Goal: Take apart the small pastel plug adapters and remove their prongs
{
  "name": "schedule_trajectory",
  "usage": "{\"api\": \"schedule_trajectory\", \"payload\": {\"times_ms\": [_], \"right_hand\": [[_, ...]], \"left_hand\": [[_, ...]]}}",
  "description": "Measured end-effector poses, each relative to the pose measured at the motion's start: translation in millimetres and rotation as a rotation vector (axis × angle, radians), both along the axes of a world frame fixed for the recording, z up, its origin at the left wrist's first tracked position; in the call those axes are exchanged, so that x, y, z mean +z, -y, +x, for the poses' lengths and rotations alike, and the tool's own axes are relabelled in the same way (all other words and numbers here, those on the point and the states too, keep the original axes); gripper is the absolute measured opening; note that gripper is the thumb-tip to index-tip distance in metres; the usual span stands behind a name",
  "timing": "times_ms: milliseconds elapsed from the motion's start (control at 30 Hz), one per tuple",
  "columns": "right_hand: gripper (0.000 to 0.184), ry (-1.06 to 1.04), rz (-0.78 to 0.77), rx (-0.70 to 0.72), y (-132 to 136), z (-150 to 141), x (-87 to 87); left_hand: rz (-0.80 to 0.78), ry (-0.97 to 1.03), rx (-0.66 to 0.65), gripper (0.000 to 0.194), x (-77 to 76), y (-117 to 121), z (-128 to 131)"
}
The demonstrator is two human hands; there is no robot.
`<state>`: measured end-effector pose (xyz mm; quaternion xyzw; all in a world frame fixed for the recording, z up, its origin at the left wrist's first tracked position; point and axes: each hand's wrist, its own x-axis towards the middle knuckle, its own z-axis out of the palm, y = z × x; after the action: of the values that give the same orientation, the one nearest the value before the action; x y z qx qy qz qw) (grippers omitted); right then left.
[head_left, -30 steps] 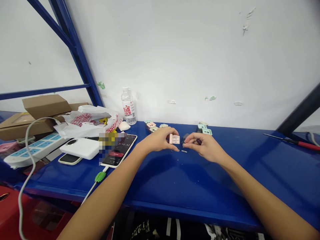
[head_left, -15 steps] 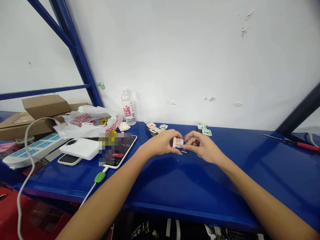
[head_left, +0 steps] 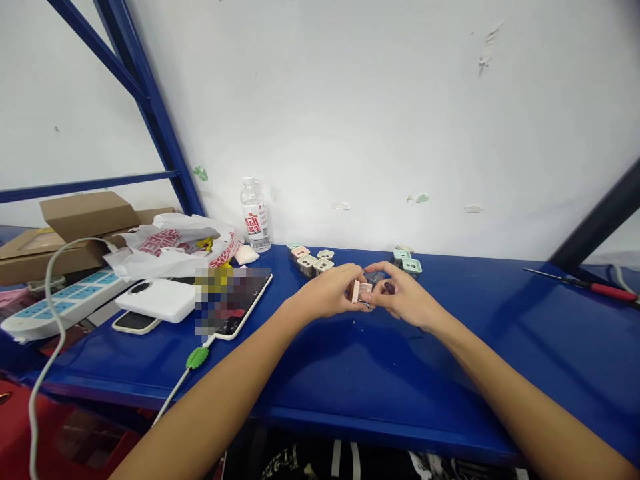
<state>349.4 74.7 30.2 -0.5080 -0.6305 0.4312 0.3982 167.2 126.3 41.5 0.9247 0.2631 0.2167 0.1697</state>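
A small plastic case [head_left: 364, 292], pale pink at one end and clear at the other, is between my two hands above the blue table. My left hand [head_left: 334, 288] is closed around the pink end. The thumb and finger of my right hand [head_left: 405, 293] pinch at the clear end. Tucked in the right palm is a dark, rounded object [head_left: 389, 288]; a thin dark tip shows below that hand, and I cannot make out whether they are one tool. Behind the left hand stand several small pastel-topped cases [head_left: 307, 265], and farther right some mint-green ones [head_left: 411, 265].
At left lie a charging phone [head_left: 245, 307], a white power bank [head_left: 156, 299], a power strip [head_left: 60, 303], a plastic bag [head_left: 170, 243] and a cardboard box [head_left: 90, 217]. A water bottle [head_left: 255, 217] stands by the wall. A red-handled screwdriver [head_left: 613, 291] lies far right.
The case has tilted and sits slightly lower, with more of its clear part covered by my right fingers. A thin dark tip now shows below the right hand. The view has shifted slightly.
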Motion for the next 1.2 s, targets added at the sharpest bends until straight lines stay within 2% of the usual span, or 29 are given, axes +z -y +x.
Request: {"api": "schedule_trajectory", "payload": {"times_ms": [200, 333, 433, 567, 667, 733, 800, 900, 1033, 1200], "right_hand": [[0.058, 0.034, -0.028, 0.044, 2.1, 2.9, 5.7], [0.056, 0.083, -0.002, 0.006, 1.7, 1.5, 3.3], [0.052, 0.143, 0.054, -0.030, 0.7, -0.7, 1.0], [0.042, 0.222, 0.103, -0.050, -0.2, 4.0, 3.7], [0.032, 0.375, 0.114, 0.007, -0.9, 11.9, 5.9], [0.025, 0.531, 0.100, 0.062, -1.8, 15.0, 3.6], [0.015, 0.687, 0.120, 0.056, -3.3, 14.7, -2.2], [0.018, 0.843, 0.188, 0.007, -6.6, 10.5, -13.3], [0.012, 0.866, 0.205, 0.008, -10.5, 8.1, -21.9], [0.012, 0.826, 0.218, 0.058, -11.7, 10.7, -23.7]], "left_hand": [[-0.023, -0.004, -0.029, 0.038, 0.9, 1.4, -0.1], [-0.015, -0.006, -0.019, 0.037, 1.6, 2.2, -0.3], [-0.023, 0.012, 0.005, 0.033, 2.5, 1.7, -1.9], [0.029, 0.051, -0.038, 0.034, 3.2, -1.0, -5.7], [0.076, 0.019, -0.039, 0.032, 3.3, -3.2, -8.4], [0.079, 0.000, -0.027, 0.029, 3.6, -3.9, -9.4], [0.072, -0.003, -0.025, 0.029, 3.9, -4.2, -9.7], [0.062, -0.003, -0.024, 0.029, 4.1, -4.9, -9.4], [0.070, -0.001, -0.030, 0.028, 3.4, -6.5, -9.6], [0.069, -0.007, -0.034, 0.029, 3.1, -7.5, -10.7]]}}
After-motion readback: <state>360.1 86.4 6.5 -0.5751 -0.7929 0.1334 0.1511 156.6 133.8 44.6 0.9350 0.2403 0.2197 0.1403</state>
